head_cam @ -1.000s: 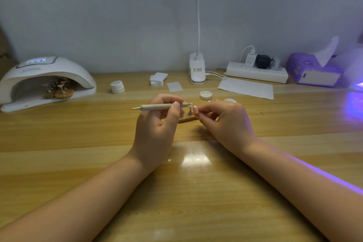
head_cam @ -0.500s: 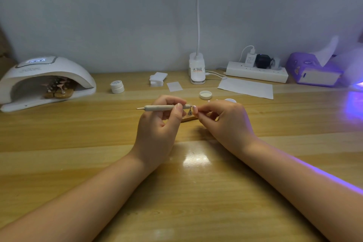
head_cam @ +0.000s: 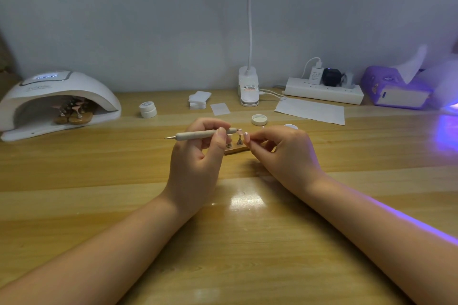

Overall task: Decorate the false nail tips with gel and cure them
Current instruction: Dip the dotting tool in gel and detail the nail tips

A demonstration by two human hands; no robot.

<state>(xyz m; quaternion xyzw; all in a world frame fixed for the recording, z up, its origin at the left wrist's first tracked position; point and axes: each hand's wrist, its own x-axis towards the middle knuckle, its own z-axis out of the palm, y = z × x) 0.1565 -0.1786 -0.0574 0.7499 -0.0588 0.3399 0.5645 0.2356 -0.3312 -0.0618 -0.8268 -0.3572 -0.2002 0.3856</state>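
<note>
My left hand (head_cam: 195, 156) gripped the dotting tool (head_cam: 203, 134) level above the wooden nail stand (head_cam: 235, 148) at table (head_cam: 247, 242) centre; my right hand (head_cam: 285, 153), at three o'clock, had curled fingertips pinching at a nail tip (head_cam: 246, 134). The curing lamp (head_cam: 57, 101) sat at ten o'clock.

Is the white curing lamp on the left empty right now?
No. Inside the white curing lamp sit wooden stands with pink nail tips, under its arch at the left of the wooden table.
</note>
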